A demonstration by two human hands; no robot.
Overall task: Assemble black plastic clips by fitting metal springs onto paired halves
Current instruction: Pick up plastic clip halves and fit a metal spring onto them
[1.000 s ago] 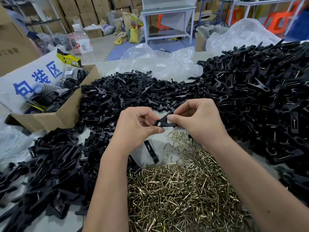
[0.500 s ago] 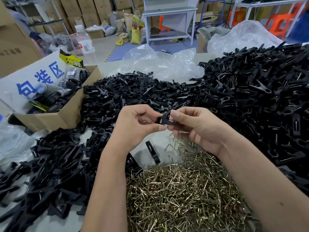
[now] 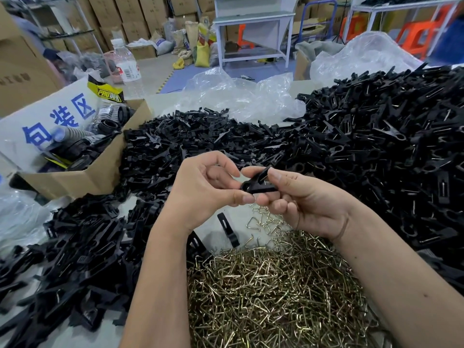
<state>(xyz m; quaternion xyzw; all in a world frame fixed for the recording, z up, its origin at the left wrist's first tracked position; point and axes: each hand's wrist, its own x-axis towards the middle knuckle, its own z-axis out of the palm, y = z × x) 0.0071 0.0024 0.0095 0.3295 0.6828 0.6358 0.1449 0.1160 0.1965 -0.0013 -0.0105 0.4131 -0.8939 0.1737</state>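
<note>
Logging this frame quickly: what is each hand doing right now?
Left hand: closed, pinching the black clip.
Right hand: closed, fingers gripping the same clip.

spring pile (image 3: 276, 297) cut off at bottom edge, clip (image 3: 259, 183) partly hidden by fingers (image 3: 278, 177), spring fit unclear

- Our left hand (image 3: 200, 189) and right hand (image 3: 305, 202) meet over the table, a clip (image 3: 258, 183) between them.
- The spring pile (image 3: 271, 290) lies just before us, under our wrists.
- Clip halves (image 3: 82, 247) spread left and behind the hands.
- Assembled clips (image 3: 381, 146) heap at right.
- A cardboard box (image 3: 82, 179) sits far left, plastic bags (image 3: 241, 96) behind the piles.
</note>
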